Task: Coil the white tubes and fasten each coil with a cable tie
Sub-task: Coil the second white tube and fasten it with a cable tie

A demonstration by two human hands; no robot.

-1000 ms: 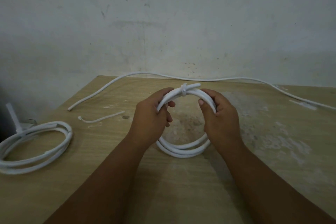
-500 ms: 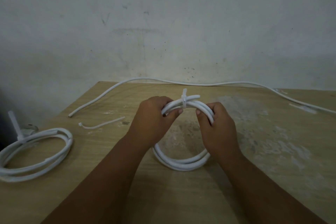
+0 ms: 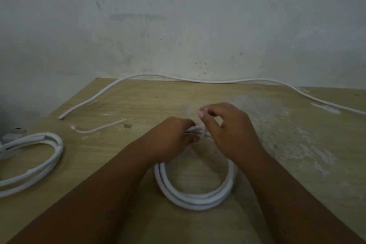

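A smooth, glossy white plastic tube coil [image 3: 195,200] of round stacked loops lies at the centre of the pale, paint-smeared wooden surface [image 3: 138,105]. Its far side is gripped by the left hand [image 3: 170,141], whose fingers curl round the bundled strands. The right hand [image 3: 231,132] pinches the tail of a blurred thin white cable tie [image 3: 202,129] wrapped there, thumb and forefinger closed on it — a second white coil [image 3: 51,156] rests at the left edge, and a long uncoiled white tube [image 3: 198,81] runs along the wall.

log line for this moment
step: tying coil | left hand: grips coil | right hand: pinches cable tie | waiting: loose tube | aside: other coil
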